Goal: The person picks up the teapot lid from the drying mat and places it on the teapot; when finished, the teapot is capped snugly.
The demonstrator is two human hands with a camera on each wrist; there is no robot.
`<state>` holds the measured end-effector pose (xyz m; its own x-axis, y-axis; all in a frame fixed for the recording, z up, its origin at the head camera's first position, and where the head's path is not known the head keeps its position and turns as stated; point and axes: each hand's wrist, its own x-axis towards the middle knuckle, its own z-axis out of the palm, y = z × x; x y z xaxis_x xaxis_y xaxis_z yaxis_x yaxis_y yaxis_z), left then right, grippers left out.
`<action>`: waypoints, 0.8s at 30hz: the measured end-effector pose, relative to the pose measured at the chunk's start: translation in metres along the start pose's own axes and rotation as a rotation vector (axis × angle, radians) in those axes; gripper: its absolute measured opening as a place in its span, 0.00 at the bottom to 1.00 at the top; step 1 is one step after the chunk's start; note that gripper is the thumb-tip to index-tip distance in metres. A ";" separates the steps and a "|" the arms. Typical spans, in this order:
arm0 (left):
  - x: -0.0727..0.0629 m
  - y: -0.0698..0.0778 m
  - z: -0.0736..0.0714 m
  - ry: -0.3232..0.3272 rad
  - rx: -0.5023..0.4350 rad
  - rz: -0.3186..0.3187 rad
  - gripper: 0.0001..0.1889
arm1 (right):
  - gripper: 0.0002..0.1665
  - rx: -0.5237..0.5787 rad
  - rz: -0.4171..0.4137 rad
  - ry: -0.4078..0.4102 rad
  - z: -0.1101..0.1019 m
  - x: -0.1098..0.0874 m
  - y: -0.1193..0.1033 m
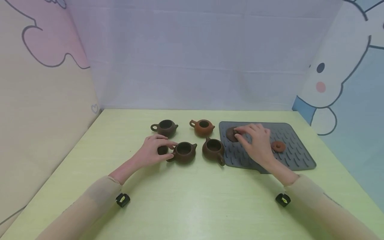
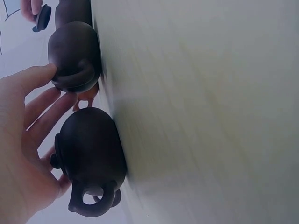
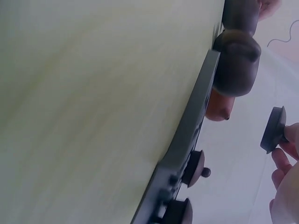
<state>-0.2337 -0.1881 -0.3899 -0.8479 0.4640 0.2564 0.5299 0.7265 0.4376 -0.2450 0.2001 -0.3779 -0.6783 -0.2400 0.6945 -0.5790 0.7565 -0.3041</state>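
My left hand (image 1: 154, 150) holds a dark brown lidless teapot (image 1: 184, 152) at its handle side, thumb and fingertips against it. Below that hand stands another dark teapot (image 2: 93, 149) with its lid on, mostly covered in the head view. With thumb and fingers my right hand (image 1: 256, 141) pinches a dark teapot lid (image 3: 274, 129) by its knob, raised above the grey mat (image 1: 249, 160). An orange-brown lid (image 1: 278, 146) lies on the mat. In the right wrist view a second lid (image 3: 194, 169) rests there too.
Right of the held teapot is a dark open teapot (image 1: 213, 149), its handle at the mat's corner. Farther back stand another dark open teapot (image 1: 166, 128) and an orange-brown one (image 1: 203, 128). A pale curtain (image 1: 195, 66) hangs behind the light green table (image 1: 192, 206).
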 end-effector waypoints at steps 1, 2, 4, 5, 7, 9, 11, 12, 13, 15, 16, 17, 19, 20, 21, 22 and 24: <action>0.000 0.000 0.000 -0.002 -0.002 -0.001 0.19 | 0.12 0.015 -0.007 0.011 0.001 0.001 -0.002; 0.000 0.000 0.000 -0.002 -0.003 -0.001 0.19 | 0.12 0.026 -0.014 0.019 0.002 0.002 -0.005; 0.001 0.001 -0.001 -0.003 -0.006 -0.003 0.19 | 0.12 0.047 -0.029 0.026 0.006 0.004 -0.010; 0.001 0.001 -0.001 -0.003 -0.008 -0.004 0.19 | 0.12 0.057 -0.035 0.028 0.007 0.005 -0.012; 0.001 0.002 -0.002 -0.001 -0.010 -0.005 0.19 | 0.13 0.075 -0.043 0.027 0.011 0.007 -0.017; 0.001 0.002 -0.001 0.004 -0.009 0.001 0.19 | 0.13 0.091 -0.047 0.021 0.015 0.009 -0.022; 0.001 0.002 -0.001 0.010 -0.008 0.006 0.19 | 0.13 0.104 -0.052 0.016 0.019 0.011 -0.027; 0.001 0.001 -0.001 0.013 -0.006 0.011 0.19 | 0.12 0.109 -0.053 0.011 0.021 0.012 -0.030; 0.001 0.001 0.000 0.015 -0.004 0.016 0.19 | 0.12 0.116 -0.055 0.007 0.023 0.012 -0.033; 0.001 0.001 0.000 0.020 0.001 0.025 0.19 | 0.12 0.127 -0.059 -0.004 0.028 0.014 -0.038; 0.001 0.001 0.000 0.021 -0.002 0.025 0.19 | 0.12 0.133 -0.061 -0.011 0.030 0.015 -0.041; 0.001 0.001 0.000 0.023 0.000 0.028 0.19 | 0.11 0.145 -0.062 -0.019 0.032 0.016 -0.045; 0.001 0.001 0.000 0.022 0.000 0.025 0.19 | 0.11 0.160 -0.067 -0.031 0.036 0.017 -0.052; 0.001 0.001 0.000 0.021 0.001 0.024 0.19 | 0.11 0.163 -0.071 -0.038 0.039 0.018 -0.054; 0.001 0.002 0.000 0.020 0.002 0.021 0.19 | 0.11 0.165 -0.075 -0.045 0.041 0.019 -0.057; 0.001 0.002 -0.001 0.019 0.002 0.019 0.19 | 0.11 0.170 -0.079 -0.051 0.044 0.020 -0.060; 0.001 0.003 -0.001 0.015 0.001 0.015 0.19 | 0.11 0.176 -0.083 -0.065 0.049 0.021 -0.065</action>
<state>-0.2331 -0.1861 -0.3876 -0.8401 0.4671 0.2756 0.5424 0.7202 0.4326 -0.2440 0.1167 -0.3753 -0.6497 -0.3402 0.6798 -0.7003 0.6159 -0.3609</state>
